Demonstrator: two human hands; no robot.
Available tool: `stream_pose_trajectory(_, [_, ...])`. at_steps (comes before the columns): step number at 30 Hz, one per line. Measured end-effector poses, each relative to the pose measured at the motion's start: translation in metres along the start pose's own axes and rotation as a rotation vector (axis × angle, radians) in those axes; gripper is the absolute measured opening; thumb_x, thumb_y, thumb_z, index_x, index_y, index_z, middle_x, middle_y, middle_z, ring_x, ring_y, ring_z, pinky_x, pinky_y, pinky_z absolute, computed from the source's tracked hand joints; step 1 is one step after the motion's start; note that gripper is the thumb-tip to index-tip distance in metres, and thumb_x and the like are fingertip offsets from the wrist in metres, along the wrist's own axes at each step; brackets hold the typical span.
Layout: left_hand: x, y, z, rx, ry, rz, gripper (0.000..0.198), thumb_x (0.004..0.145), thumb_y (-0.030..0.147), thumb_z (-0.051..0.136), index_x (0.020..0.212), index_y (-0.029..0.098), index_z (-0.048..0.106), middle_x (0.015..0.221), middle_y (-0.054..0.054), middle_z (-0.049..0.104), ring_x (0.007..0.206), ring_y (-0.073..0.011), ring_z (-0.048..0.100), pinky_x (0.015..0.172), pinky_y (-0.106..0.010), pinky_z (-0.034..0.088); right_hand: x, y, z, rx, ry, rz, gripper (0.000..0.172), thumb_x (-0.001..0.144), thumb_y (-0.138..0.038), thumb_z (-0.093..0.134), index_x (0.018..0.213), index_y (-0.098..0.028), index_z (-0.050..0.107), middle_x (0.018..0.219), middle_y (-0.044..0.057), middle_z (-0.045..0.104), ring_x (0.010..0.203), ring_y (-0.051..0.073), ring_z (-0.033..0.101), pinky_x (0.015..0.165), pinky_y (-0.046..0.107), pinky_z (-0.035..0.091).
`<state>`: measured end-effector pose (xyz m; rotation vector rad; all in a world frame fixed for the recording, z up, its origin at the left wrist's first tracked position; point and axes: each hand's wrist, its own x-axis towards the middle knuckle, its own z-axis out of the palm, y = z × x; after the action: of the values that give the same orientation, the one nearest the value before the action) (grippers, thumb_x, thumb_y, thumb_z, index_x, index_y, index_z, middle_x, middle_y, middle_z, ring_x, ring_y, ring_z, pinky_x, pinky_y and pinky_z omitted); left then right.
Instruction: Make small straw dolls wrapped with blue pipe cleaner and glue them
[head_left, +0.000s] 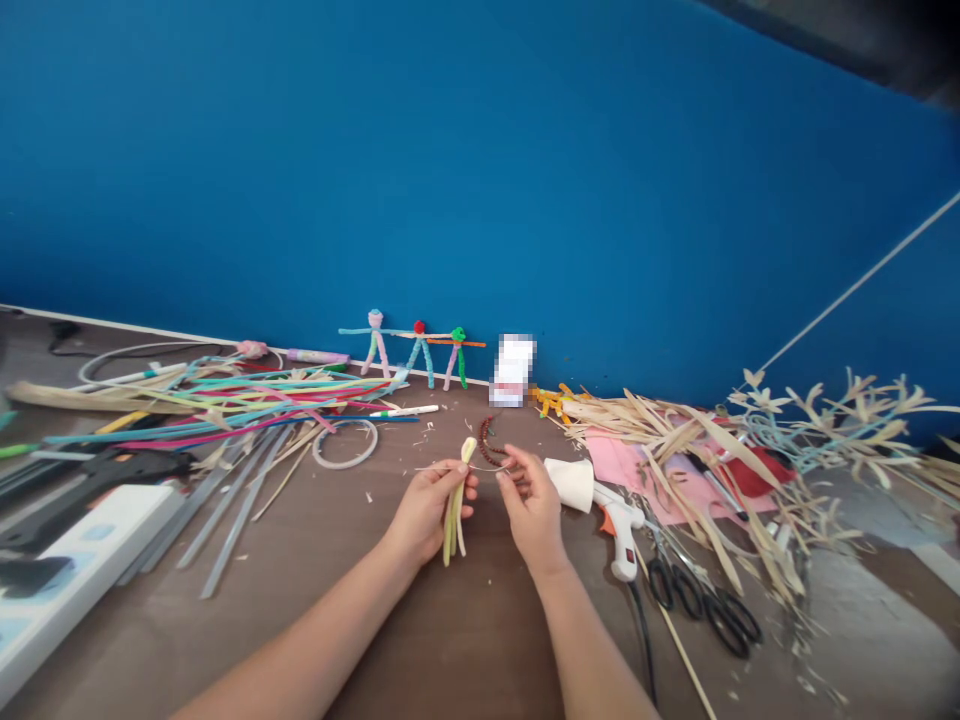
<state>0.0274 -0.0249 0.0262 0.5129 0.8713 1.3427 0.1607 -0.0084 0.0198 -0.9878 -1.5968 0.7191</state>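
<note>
Head view: left hand grip clamped around pale strip bundle, held upright over the surface, well left of the glue gun. Right hand, nearer the glue gun's left, grip pinched together on thin strand, which runs across the bundle top. Dark bead string lies up-left of the glue gun, scissors just right of it.

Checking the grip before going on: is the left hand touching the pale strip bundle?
Touching. The head view shows the left hand closed around the pale strip bundle, whose ends stick out above and below the fingers.
</note>
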Motion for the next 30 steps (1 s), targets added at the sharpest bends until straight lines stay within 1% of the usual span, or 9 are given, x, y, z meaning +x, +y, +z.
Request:
stream_pose_trajectory(5, [0.001, 0.000, -0.002, 0.013, -0.015, -0.004, 0.007, 0.069, 0.018, 0.057, 0.072, 0.012, 0.055, 0.058, 0.000, 0.057, 0.045, -0.0062, 0.052, 0.037, -0.014, 0.045, 0.002, -0.006, -0.006, -0.183, -0.037, -0.137, 0.016, 0.079, -0.019, 0.046, 0.091, -0.019, 0.057, 0.084, 0.005, 0.054, 0.072, 0.014, 0.053, 0.064, 0.027, 0.044])
stream_pose_trajectory(9, [0.002, 0.002, -0.004, 0.027, -0.021, 0.009, 0.008, 0.068, 0.018, 0.059, 0.071, 0.011, 0.055, 0.057, 0.000, 0.057, 0.045, -0.0056, 0.052, 0.038, -0.014, 0.045, 0.002, -0.007, -0.007, -0.235, -0.052, -0.158, 0.011, 0.079, -0.019, 0.047, 0.079, -0.018, 0.057, 0.075, 0.003, 0.055, 0.069, 0.015, 0.052, 0.062, 0.026, 0.042])
stream_pose_trajectory(13, [0.003, 0.002, -0.005, 0.035, -0.020, 0.029, 0.011, 0.066, 0.018, 0.061, 0.070, 0.011, 0.055, 0.056, 0.000, 0.057, 0.044, -0.0056, 0.051, 0.039, -0.014, 0.044, 0.002, -0.007, -0.007, -0.269, -0.056, -0.142, 0.013, 0.079, -0.021, 0.047, 0.071, -0.018, 0.057, 0.067, 0.002, 0.054, 0.063, 0.014, 0.051, 0.059, 0.025, 0.041])
stream_pose_trajectory(17, [0.002, 0.002, -0.004, 0.017, -0.019, 0.029, 0.009, 0.068, 0.016, 0.060, 0.074, 0.010, 0.056, 0.059, -0.001, 0.058, 0.045, -0.0061, 0.052, 0.042, -0.016, 0.046, 0.002, -0.004, -0.007, -0.277, -0.074, -0.125, 0.011, 0.077, -0.019, 0.048, 0.084, -0.018, 0.057, 0.075, 0.003, 0.054, 0.064, 0.014, 0.051, 0.059, 0.026, 0.043])
stream_pose_trajectory(20, [0.001, 0.004, -0.004, -0.013, -0.039, -0.001, 0.012, 0.067, 0.013, 0.058, 0.078, 0.010, 0.058, 0.063, -0.002, 0.060, 0.048, -0.0074, 0.054, 0.046, -0.019, 0.048, 0.003, -0.002, -0.007, -0.294, -0.032, -0.160, 0.030, 0.075, -0.016, 0.048, 0.105, -0.019, 0.050, 0.090, 0.006, 0.053, 0.076, 0.016, 0.051, 0.069, 0.030, 0.044])
stream_pose_trajectory(22, [0.001, 0.005, -0.004, -0.026, -0.043, -0.010, 0.015, 0.066, 0.011, 0.058, 0.080, 0.011, 0.058, 0.066, -0.002, 0.060, 0.050, -0.0081, 0.055, 0.050, -0.021, 0.049, 0.003, -0.004, -0.007, -0.325, 0.014, -0.203, 0.036, 0.075, -0.015, 0.048, 0.111, -0.019, 0.047, 0.098, 0.008, 0.050, 0.088, 0.019, 0.049, 0.078, 0.035, 0.042])
stream_pose_trajectory(24, [0.001, 0.004, -0.003, -0.010, -0.037, -0.006, 0.016, 0.065, 0.012, 0.059, 0.080, 0.011, 0.059, 0.067, -0.002, 0.060, 0.050, -0.0081, 0.054, 0.051, -0.022, 0.049, 0.002, -0.008, -0.007, -0.360, 0.064, -0.252, 0.035, 0.076, -0.015, 0.047, 0.111, -0.020, 0.048, 0.101, 0.009, 0.048, 0.095, 0.020, 0.045, 0.083, 0.038, 0.039])
stream_pose_trajectory(27, [0.001, 0.001, -0.001, 0.111, -0.043, 0.041, 0.017, 0.066, 0.019, 0.060, 0.082, 0.012, 0.061, 0.068, -0.002, 0.058, 0.051, -0.0071, 0.052, 0.053, -0.021, 0.047, 0.000, -0.017, -0.006, -0.426, 0.124, -0.320, 0.028, 0.077, -0.016, 0.048, 0.103, -0.021, 0.055, 0.093, 0.007, 0.046, 0.091, 0.019, 0.045, 0.080, 0.037, 0.039])
stream_pose_trajectory(30, [-0.002, -0.002, 0.001, 0.376, -0.106, 0.201, 0.018, 0.071, 0.024, 0.055, 0.083, 0.013, 0.063, 0.076, -0.004, 0.059, 0.059, -0.0093, 0.052, 0.057, -0.021, 0.046, -0.003, -0.026, -0.001, -0.500, 0.090, -0.357, 0.020, 0.077, -0.018, 0.051, 0.093, -0.021, 0.061, 0.080, 0.005, 0.046, 0.080, 0.018, 0.045, 0.072, 0.034, 0.041])
